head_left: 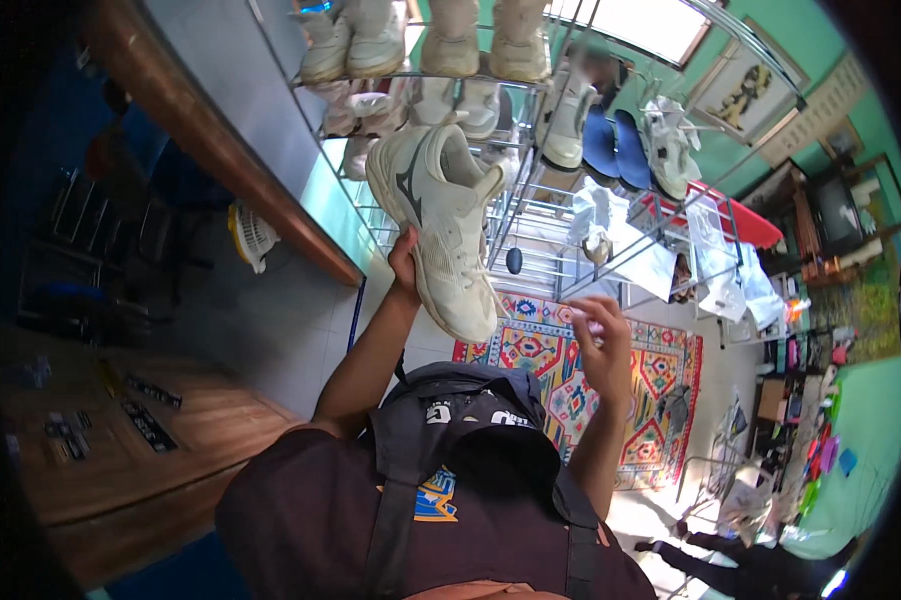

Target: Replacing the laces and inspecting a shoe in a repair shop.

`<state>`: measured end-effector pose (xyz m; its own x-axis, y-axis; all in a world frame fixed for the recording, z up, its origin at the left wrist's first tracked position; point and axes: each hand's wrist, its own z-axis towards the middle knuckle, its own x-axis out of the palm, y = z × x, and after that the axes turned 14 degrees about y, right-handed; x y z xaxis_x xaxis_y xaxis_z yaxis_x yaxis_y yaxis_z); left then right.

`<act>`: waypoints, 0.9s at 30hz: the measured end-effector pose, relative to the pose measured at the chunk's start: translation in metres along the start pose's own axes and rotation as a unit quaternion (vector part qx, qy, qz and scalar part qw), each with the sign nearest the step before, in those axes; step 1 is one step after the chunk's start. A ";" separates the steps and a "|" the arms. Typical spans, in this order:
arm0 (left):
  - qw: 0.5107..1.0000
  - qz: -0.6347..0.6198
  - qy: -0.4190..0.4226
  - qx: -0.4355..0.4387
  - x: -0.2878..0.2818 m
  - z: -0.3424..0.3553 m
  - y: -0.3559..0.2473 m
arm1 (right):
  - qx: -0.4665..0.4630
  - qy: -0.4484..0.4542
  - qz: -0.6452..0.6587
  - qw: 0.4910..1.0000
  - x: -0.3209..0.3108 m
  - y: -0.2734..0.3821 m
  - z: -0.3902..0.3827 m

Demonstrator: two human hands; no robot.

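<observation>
My left hand [405,264] grips a white sneaker [433,225] with a dark side mark. The shoe is held up in front of me, toe pointing down toward me and the collar opening away. Its laces hang loose on the right side. My right hand [609,352] is raised to the right of the sneaker, apart from it, with the fingers bent. Something small and pale pinkish-white [593,326] shows at those fingers; I cannot make out what it is.
Ahead stands a metal shoe rack [531,195] with several white shoes and a pair of blue slippers [616,148]. A patterned rug [541,345] lies below. On the left are a wooden door [161,440] and a door frame [241,150]. Metal-framed furniture [716,465] stands at right.
</observation>
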<state>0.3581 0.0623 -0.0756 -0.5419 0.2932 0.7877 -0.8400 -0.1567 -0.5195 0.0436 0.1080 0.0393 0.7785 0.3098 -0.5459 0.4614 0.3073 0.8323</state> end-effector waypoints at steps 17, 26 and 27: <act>0.959 -0.161 0.079 -0.221 0.051 0.004 0.034 | -0.131 0.091 -0.146 0.976 0.027 0.031 0.038; 0.933 -0.079 0.049 -0.348 0.089 0.024 0.049 | -0.080 0.045 0.213 0.973 0.031 -0.031 0.014; 0.930 -0.081 0.048 -0.354 0.093 0.027 0.052 | -0.074 0.040 0.215 0.973 0.033 -0.038 0.010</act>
<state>0.2631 0.0556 -0.0206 -0.3768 0.3473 0.8587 -0.6618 0.5477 -0.5119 0.0556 0.0975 -0.0095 0.8473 0.5064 -0.1601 0.0284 0.2578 0.9658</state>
